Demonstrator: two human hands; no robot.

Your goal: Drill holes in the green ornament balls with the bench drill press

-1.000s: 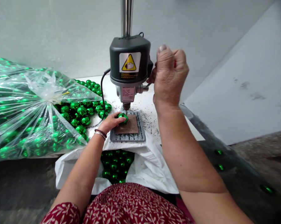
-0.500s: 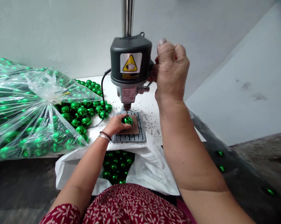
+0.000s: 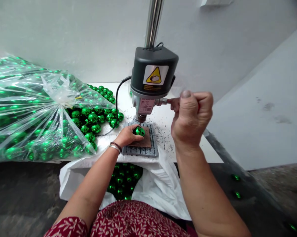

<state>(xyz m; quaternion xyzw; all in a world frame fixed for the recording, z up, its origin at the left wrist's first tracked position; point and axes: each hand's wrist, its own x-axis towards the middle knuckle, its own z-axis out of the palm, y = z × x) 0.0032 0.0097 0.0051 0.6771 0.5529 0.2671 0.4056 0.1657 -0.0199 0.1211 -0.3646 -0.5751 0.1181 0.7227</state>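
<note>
Taking the green ball [image 3: 140,132] as the clock's centre, the left hand [image 3: 127,135] comes in from 8 o'clock, gripping it between thumb and fingers on the brown board [image 3: 145,142], under the drill bit [image 3: 140,124]; whether the tip touches or has entered, I cannot tell. At 2 o'clock the right hand [image 3: 193,117] is closed in a fist around the lever [image 3: 165,101], whose end is mostly hidden. The chief danger, I judge, is the bit skidding off that slick curve into the fingers beside it, should the ball sit off-centre or the lever come down hard. A loose pinch could let the ball spin; heavy pressure could crack its shell. Dark shavings [image 3: 163,135] at 3 o'clock, if they get under the board, might make it rock or slide.
</note>
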